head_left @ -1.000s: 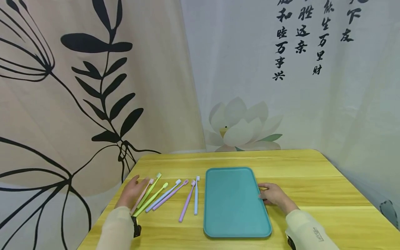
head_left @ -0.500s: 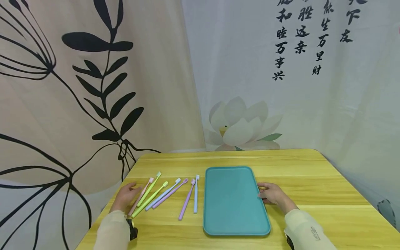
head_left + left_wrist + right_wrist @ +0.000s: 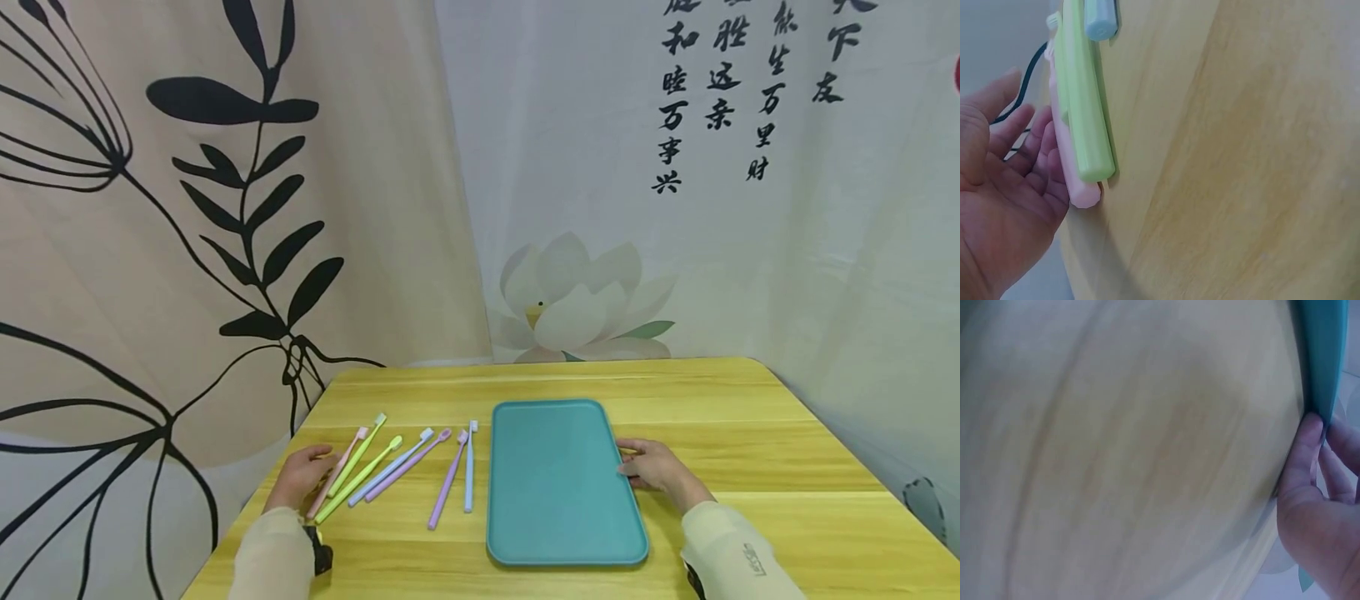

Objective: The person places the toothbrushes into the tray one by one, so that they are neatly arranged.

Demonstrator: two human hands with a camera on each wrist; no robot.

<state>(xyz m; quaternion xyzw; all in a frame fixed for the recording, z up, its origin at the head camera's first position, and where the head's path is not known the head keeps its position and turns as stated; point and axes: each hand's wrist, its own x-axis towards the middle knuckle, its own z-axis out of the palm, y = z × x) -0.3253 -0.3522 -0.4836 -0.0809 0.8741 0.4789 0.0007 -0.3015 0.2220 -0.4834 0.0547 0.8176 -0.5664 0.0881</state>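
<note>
Several toothbrushes lie at the left of the table. My left hand [image 3: 300,473] is beside the pink toothbrush [image 3: 337,473], its fingers loosely bent. In the left wrist view those fingers lie along the pink handle [image 3: 1085,194] without wrapping it. Right of it are two green toothbrushes [image 3: 360,479], then blue and purple ones [image 3: 408,465]. Farther right lie another purple toothbrush [image 3: 447,483] and a blue toothbrush [image 3: 469,471]. My right hand [image 3: 654,465] holds the right rim of a teal tray [image 3: 566,483]; the right wrist view shows thumb and finger at its edge [image 3: 1324,362].
The wooden table [image 3: 750,467] has rounded far corners. A printed curtain [image 3: 390,208] hangs just behind it. A black strap [image 3: 321,557] sits at the left wrist. In the left wrist view a dark cord [image 3: 1025,81] passes behind the fingers.
My left hand has drawn back to the left, uncovering more of the pink toothbrush, then settled. The right hand and the tray stay where they were.
</note>
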